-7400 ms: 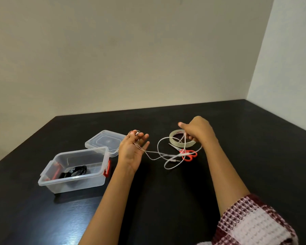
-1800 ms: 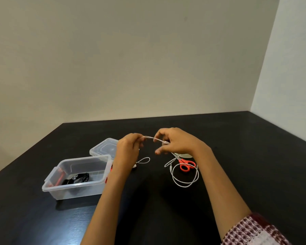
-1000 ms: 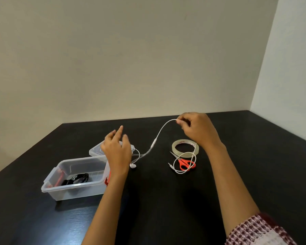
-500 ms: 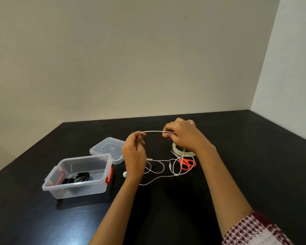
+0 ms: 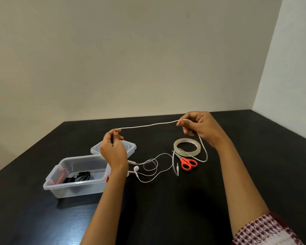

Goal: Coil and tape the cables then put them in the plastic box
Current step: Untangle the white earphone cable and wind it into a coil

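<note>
A white earphone cable (image 5: 148,125) stretches taut in the air between my two hands. My left hand (image 5: 113,149) pinches one end of that span above the box lid. My right hand (image 5: 200,128) pinches the other end, raised above the roll of clear tape (image 5: 187,146). The rest of the cable lies in loose loops on the black table (image 5: 166,200), with an earbud (image 5: 136,168) near my left wrist. The open clear plastic box (image 5: 78,175) stands to the left and holds a coiled black cable (image 5: 77,176).
Orange-handled scissors (image 5: 188,163) lie just in front of the tape roll. The box's clear lid (image 5: 129,147) sits behind my left hand. Walls close off the table's far and right sides.
My hands have moved apart, the right one going right and up, so the span of cable between them is longer. The loops on the table have shifted.
</note>
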